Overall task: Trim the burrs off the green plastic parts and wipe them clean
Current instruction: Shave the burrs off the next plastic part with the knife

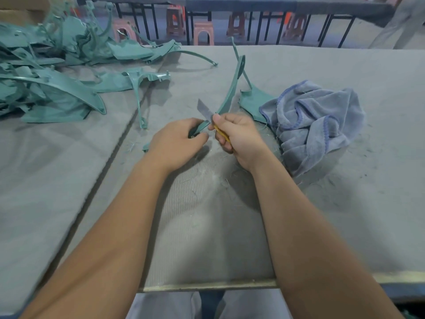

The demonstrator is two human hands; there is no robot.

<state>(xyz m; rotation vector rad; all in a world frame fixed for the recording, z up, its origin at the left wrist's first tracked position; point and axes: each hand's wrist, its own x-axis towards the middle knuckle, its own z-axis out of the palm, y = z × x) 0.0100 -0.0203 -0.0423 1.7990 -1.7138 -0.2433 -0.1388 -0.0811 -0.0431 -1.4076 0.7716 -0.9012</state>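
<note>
My left hand (pixel 178 140) grips the near end of a long curved green plastic part (pixel 232 88), which arches up and away over the table. My right hand (pixel 236 138) holds a yellow-handled knife (pixel 222 133); its grey blade (pixel 204 109) points up and left, lying against the part just above my left fingers. A crumpled blue cloth (pixel 315 120) lies to the right of my hands. A big pile of green plastic parts (pixel 46 72) fills the far left of the table.
The table (pixel 379 157) is covered in grey felt with a seam running diagonally on the left. Thin plastic shavings lie around my hands and the cloth. Another green part (pixel 250 102) lies behind the cloth. Stools and table frames stand beyond the far edge.
</note>
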